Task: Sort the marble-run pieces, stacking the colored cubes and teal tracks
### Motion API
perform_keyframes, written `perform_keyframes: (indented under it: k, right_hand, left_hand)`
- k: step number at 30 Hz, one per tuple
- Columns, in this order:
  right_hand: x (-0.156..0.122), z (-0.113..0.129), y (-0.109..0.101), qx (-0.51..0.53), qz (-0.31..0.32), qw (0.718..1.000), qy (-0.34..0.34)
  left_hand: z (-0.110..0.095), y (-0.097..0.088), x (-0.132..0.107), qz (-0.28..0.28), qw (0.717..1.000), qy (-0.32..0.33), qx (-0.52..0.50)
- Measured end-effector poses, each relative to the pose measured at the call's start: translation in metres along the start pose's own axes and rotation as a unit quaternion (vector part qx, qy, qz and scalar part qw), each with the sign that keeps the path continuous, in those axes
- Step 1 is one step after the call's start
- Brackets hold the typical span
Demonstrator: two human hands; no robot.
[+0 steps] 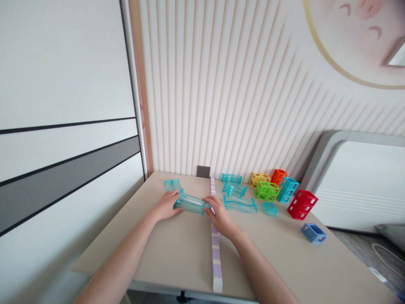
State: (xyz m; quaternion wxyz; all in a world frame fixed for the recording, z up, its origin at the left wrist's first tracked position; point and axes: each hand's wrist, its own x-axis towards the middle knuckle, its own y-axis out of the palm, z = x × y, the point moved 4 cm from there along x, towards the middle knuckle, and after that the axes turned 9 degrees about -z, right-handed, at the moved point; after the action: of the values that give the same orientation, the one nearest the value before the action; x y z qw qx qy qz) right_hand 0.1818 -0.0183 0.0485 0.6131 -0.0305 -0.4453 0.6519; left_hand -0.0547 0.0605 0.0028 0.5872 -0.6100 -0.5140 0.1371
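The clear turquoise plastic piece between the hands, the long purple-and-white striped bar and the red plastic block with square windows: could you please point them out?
Clear turquoise plastic piece [192, 204]: head view, middle of its body.
Purple-and-white striped bar [215, 247]: head view, its nearer half.
Red plastic block [302, 205]: head view, windowed side.

— Centre of the frame: a translucent turquoise plastic tube [193, 204], deeper teal at its ends.
— And the long, square-edged lilac-and-white bar [216, 254], lower centre, is banded crosswise, isn't it?
— It is. Right of centre I see openwork plastic: a yellow block [257, 176], an orange block [279, 174], a lime-green block [266, 192], a sky-blue block [287, 190], a red block [302, 204].
— All on a plain beige flat tabletop [177, 261].
— Behind, a ribbed cream wall [221, 84], striped vertically.
— Left side, a smooth white cabinet panel [63, 63], with a grey band edged in black below.
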Motion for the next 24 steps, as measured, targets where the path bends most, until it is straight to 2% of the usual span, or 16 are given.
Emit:
perform_keyframes:
  k: [2, 7, 14, 18, 21, 24]
  right_hand:
    - [-0.001, -0.005, -0.001, -0.007, -0.014, 1.0, 0.0]
    - [-0.003, -0.011, 0.003, -0.043, -0.004, 0.999, 0.012]
    - [-0.003, -0.017, 0.007, -0.046, -0.021, 0.999, 0.001]
    - [-0.004, -0.02, 0.006, -0.038, -0.018, 0.999, -0.002]
    - [-0.004, -0.021, 0.01, -0.03, -0.011, 0.999, -0.007]
    - [-0.002, -0.02, 0.017, -0.026, 0.002, 1.0, -0.014]
  left_hand:
    - [-0.005, -0.001, -0.001, 0.01, 1.0, 0.008, 0.02]
    - [-0.012, -0.002, -0.007, 0.024, 0.999, 0.035, 0.027]
    - [-0.012, 0.003, -0.018, 0.054, 0.997, 0.051, 0.03]
    - [-0.011, -0.009, -0.02, 0.023, 0.999, 0.041, -0.004]
    - [-0.01, -0.021, -0.024, -0.017, 0.996, 0.028, -0.087]
    - [-0.009, -0.025, -0.03, -0.044, 0.984, 0.02, -0.173]
